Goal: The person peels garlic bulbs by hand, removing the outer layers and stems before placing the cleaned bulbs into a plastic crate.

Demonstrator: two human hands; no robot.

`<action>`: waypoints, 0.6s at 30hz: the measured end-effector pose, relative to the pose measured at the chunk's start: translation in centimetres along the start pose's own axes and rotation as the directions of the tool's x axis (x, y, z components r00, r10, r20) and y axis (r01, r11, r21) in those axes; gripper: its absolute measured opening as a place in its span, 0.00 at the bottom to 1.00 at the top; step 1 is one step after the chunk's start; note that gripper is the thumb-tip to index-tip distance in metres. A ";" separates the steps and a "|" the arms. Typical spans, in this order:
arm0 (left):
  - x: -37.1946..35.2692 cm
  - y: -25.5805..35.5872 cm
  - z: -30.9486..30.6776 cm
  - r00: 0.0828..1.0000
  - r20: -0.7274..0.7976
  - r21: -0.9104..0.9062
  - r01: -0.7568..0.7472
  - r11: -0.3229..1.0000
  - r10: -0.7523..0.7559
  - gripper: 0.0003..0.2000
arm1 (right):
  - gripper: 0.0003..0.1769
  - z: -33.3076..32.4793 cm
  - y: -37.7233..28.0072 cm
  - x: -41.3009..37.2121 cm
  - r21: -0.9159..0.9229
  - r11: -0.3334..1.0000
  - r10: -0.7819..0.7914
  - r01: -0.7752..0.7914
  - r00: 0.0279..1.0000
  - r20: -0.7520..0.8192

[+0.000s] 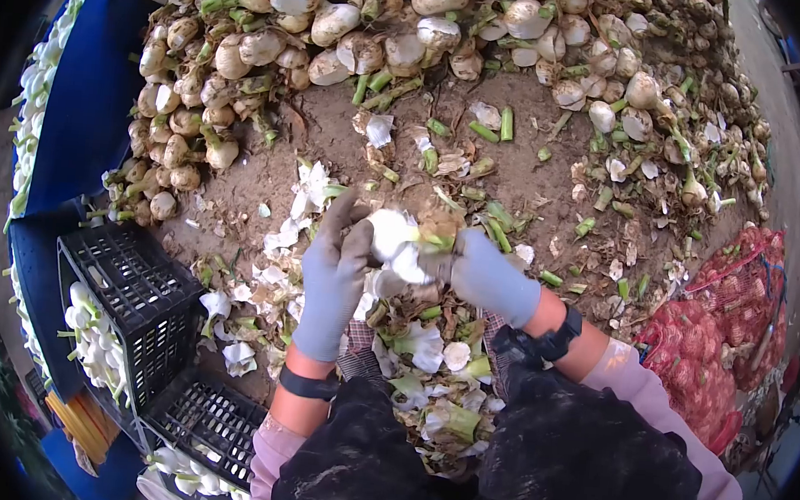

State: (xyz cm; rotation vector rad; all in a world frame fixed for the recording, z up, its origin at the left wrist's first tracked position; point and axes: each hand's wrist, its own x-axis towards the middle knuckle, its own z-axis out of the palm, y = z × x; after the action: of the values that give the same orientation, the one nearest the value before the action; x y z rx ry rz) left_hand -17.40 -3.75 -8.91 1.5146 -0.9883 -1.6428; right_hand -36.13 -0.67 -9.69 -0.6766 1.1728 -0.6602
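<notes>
Both hands wear grey gloves and meet in the middle of the view, above the person's lap. The left hand [332, 273] grasps a white bulb [392, 235] from the side, with the fingers stretched upward along it. The right hand [487, 278] is closed on the other end of the same bulb, where brown skin and a short green stalk stick out. So the bulb is in the air between the two hands, half white already, not resting on anything.

Loose peels [430, 346] lie thick on the lap and on the ground [519, 175] in front. Further away there is a big pile of unpeeled bulbs [276, 33]. At the left stands a black crate [133, 295] with clean white bulbs [92, 343] inside, and at the right lie red mesh sacks [720, 360].

I think the main danger is the grip. The bare bulb looks smooth, and gloves feel less, so a hard pull on the skin can make it slip from the left hand and fall on the dirty ground. Also, if the right hand pulls too deep, good white layers can come off together with the brown skin. Whether a blade is in the right hand, I cannot tell.
</notes>
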 end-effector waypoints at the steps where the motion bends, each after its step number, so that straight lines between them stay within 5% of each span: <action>1: 0.2 0.3 -0.2 1.000 -0.004 -0.001 -0.001 1.000 0.001 0.27 | 0.12 0.2 0.1 -0.3 -0.145 0.989 -0.031 0.040 0.998 0.060; 2: 0.3 0.6 -0.3 0.953 0.194 0.264 -0.278 0.924 0.231 0.25 | 0.12 0.2 0.2 -0.4 -0.237 0.970 -0.048 0.057 0.998 0.042; 3: 0.3 0.9 -0.2 0.822 0.431 0.440 -0.552 0.709 0.373 0.22 | 0.12 -0.1 0.1 -0.5 -0.242 0.969 -0.046 0.055 0.998 0.043; 5: -0.2 1.1 -0.1 0.877 0.409 0.480 -0.442 0.757 0.253 0.19 | 0.12 -0.3 -0.5 -0.4 -0.501 0.832 -0.157 0.238 0.967 0.199; 6: 0.2 0.5 -1.0 0.910 0.411 0.374 -0.219 0.901 0.051 0.21 | 0.13 -0.4 -1.6 -0.6 -0.700 0.697 -0.027 0.158 0.980 0.195; 7: 0.6 -0.1 -1.4 0.888 0.435 0.258 0.034 0.965 -0.147 0.25 | 0.13 -0.7 -1.7 -0.2 -0.697 0.699 -0.030 0.158 0.981 0.192; 8: 0.3 -0.5 -1.1 0.928 0.374 0.006 -0.007 1.000 0.004 0.18 | 0.14 -1.1 -1.8 0.0 -0.808 0.584 -0.039 0.083 0.996 0.074; 9: -0.1 -0.3 -0.9 0.927 0.376 0.006 -0.009 1.000 0.006 0.18 | 0.15 -1.4 -1.9 0.0 -0.891 0.455 -0.067 -0.007 0.997 -0.042; 10: -0.4 0.1 -0.8 0.945 0.326 -0.300 0.142 0.943 -0.039 0.14 | 0.15 -1.7 -2.0 -0.1 -0.892 0.451 -0.072 -0.005 0.997 -0.042; 11: -0.7 0.3 -0.8 0.952 0.288 -0.579 0.258 0.773 -0.102 0.10 | 0.15 -1.9 -2.2 -0.3 -0.913 0.408 0.086 -0.020 0.996 0.016; 12: -0.8 -0.2 -0.9 0.964 0.252 -0.633 0.099 0.767 0.084 0.12 | 0.15 -1.8 -2.1 -0.7 -0.929 0.369 0.250 -0.028 0.966 0.070; 13: -0.9 0.9 -0.9 0.984 0.174 -0.683 0.155 0.713 -0.047 0.17 | 0.16 -1.6 -2.0 -1.0 -0.945 0.327 0.403 -0.022 0.908 0.118; 15: 0.2 -0.4 -2.5 0.988 0.148 -0.846 0.143 0.513 -0.031 0.17 | 0.20 0.8 -0.9 -4.2 -0.814 0.376 0.473 0.442 0.664 0.579; 17: 1.3 -1.4 -3.5 0.972 0.113 -0.925 0.178 0.335 -0.205 0.19 | 0.20 0.8 -2.4 -4.3 -0.819 0.414 0.492 0.396 0.660 0.568; 18: 0.9 -2.1 -3.5 0.976 0.092 -0.904 0.166 0.393 -0.199 0.19 | 0.23 0.6 -3.2 -4.0 -0.830 0.446 0.513 0.334 0.665 0.543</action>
State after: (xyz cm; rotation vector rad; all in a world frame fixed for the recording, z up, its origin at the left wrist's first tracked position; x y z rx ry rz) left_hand -13.94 -3.85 -11.32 0.8400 0.2211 -1.8112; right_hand -36.93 0.46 -4.71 -1.6123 0.6387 0.5117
